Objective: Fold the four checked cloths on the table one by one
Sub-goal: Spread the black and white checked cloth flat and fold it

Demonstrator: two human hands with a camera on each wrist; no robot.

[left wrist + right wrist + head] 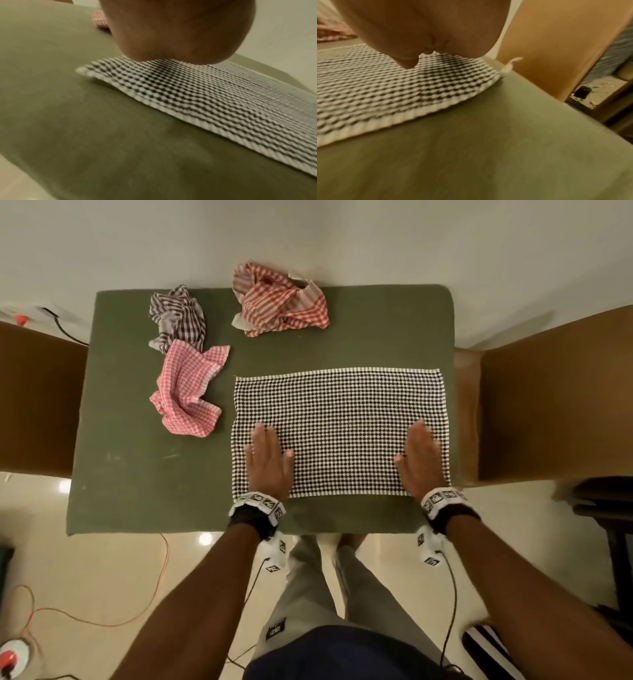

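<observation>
The left hand (266,462) lies flat, palm down, on the black-and-white checked cloth (339,426), near the cloth's near left corner. Its fingers are straight and a little spread, and it grips nothing. The right hand (420,461) lies flat the same way near the near right corner, fingers straight and close together, thumb out to the side, and it grips nothing too. Both arms reach forward from the body, and each wrist wears a black band with white marker squares. In the wrist views the heel of each palm sits on the cloth. The black-and-white cloth is spread out smooth on the right half of the green tabletop (137,474); I cannot tell if it is one layer or two. Just left of it lies a crumpled pink checked cloth (186,392). Behind that, touching it, is a crumpled dark purple and white checked cloth (178,318). A crumpled red and white checked cloth (279,301) sits at the far edge of the tabletop, well apart from the hands. Brown boards stand at both sides of the tabletop.
</observation>
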